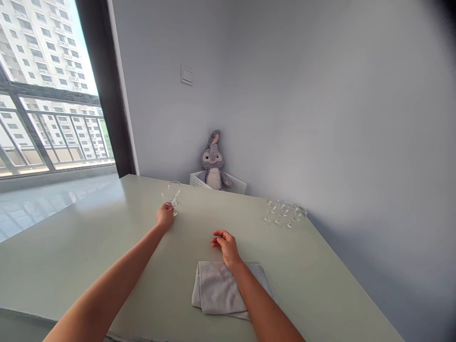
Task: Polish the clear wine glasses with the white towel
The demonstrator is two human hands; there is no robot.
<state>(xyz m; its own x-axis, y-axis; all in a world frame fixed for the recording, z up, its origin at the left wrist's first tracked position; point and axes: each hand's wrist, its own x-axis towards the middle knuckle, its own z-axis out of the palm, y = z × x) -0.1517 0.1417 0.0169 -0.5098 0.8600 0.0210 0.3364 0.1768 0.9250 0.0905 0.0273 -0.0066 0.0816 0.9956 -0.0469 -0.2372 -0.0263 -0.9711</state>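
My left hand (165, 216) is closed around the stem of a clear wine glass (166, 196) at the far left part of the table. Close behind that one stands a second wine glass (175, 188), overlapping it in view. My right hand (225, 244) is above the middle of the table with nothing in it, its fingers loosely bent and apart. Under the right wrist and forearm lies a folded grey cloth (221, 292), partly covered from view by the arm.
Several clear wine glasses (286, 208) stand grouped near the right edge of the pale table (309, 285). Behind the far edge, a plush toy (213, 164) sits in a white perforated basket (237, 185). A wall borders the right side; a window (53, 114) is at left.
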